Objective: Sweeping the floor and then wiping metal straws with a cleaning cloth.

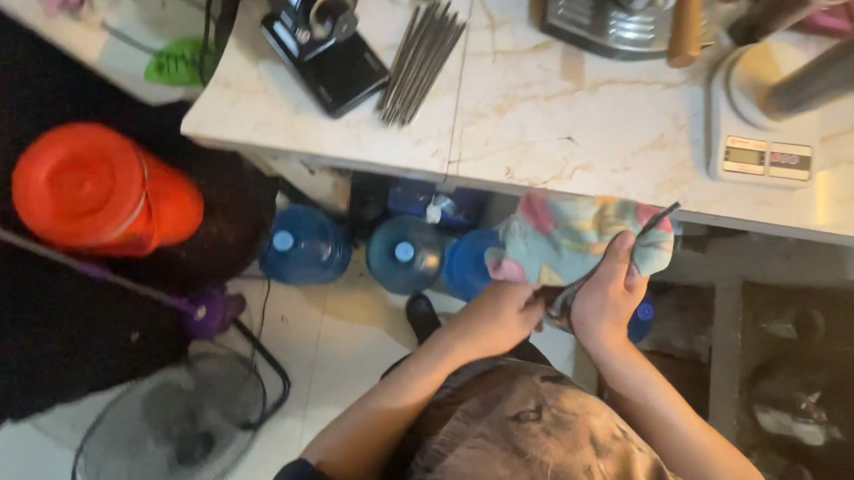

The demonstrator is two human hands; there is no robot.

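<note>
Both hands meet in front of my body, just below the edge of a marble counter (557, 129). My right hand (607, 294) grips a colourful patterned cloth (576, 238) wrapped round a thin dark strip-like tool (658, 220) whose tip sticks out at the upper right. My left hand (502, 313) holds the lower end of that cloth and tool, fingers closed, touching the right hand. What exactly lies inside the cloth is hidden.
On the counter lie a bundle of thin metal rods (421, 58), a black device (327, 43), a white kitchen scale (758, 125) and a metal tray (609, 21). Blue water bottles (404, 253) stand underneath. An orange container (98, 187) and a floor fan (171, 429) are at left.
</note>
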